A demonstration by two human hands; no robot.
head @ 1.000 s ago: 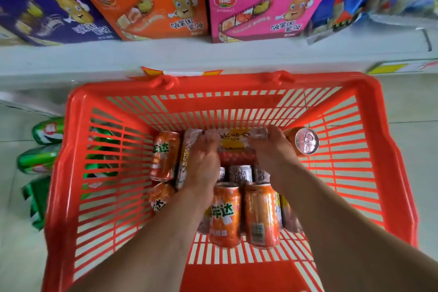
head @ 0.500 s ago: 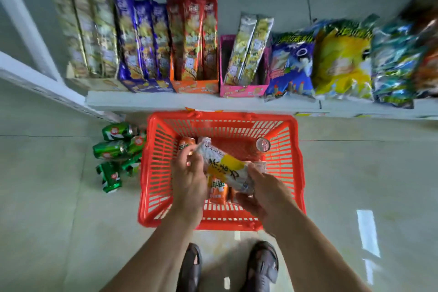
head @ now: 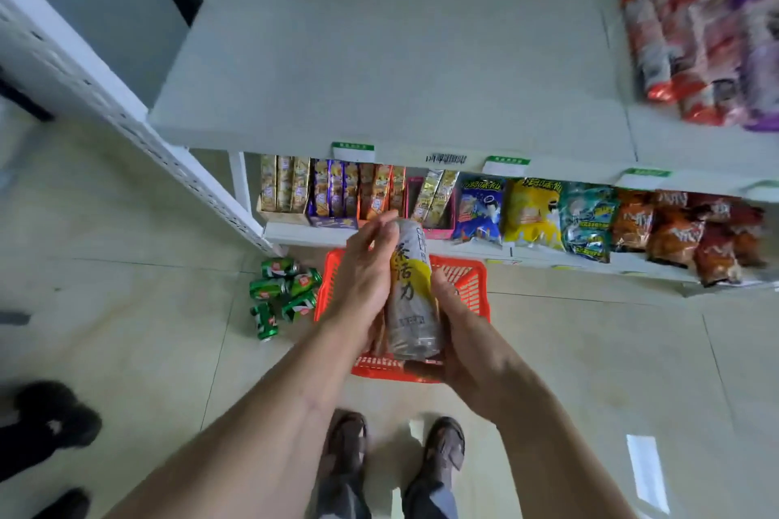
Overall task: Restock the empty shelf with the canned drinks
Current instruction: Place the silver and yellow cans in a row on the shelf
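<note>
While we look down from the head camera, both hands are up in front of the chest with a tall silver and yellow can [head: 411, 291] between them, held nearly upright above the red basket [head: 470, 287] on the floor. Our left hand [head: 364, 278] wraps the upper half, fingers curled round the side and thumb up near the top rim. Our right hand [head: 457, 329] cups the lower half and the base, fingers curled round it. So each grip is closed on the can, neither spread.

The empty shelf [head: 400, 67] lies ahead and above the snack row [head: 484, 211], wide and bare on its left and middle, with a few snack packets [head: 708, 51] at its right end. We judge the can is on its way there.

What could go wrong? The picture is blurred, so we take it the can is moving quickly; a quick handover from two hands to one could let the smooth can slip, and it would fall onto the basket or our sandalled feet [head: 396, 447]. Set down tilted, it could topple and roll on that flat board. The shelf's front lip with its price tags [head: 353, 151] could catch the base if we come in low. Green cans [head: 284, 293] lie loose on the floor just left of the basket; a careless step could kick them.
</note>
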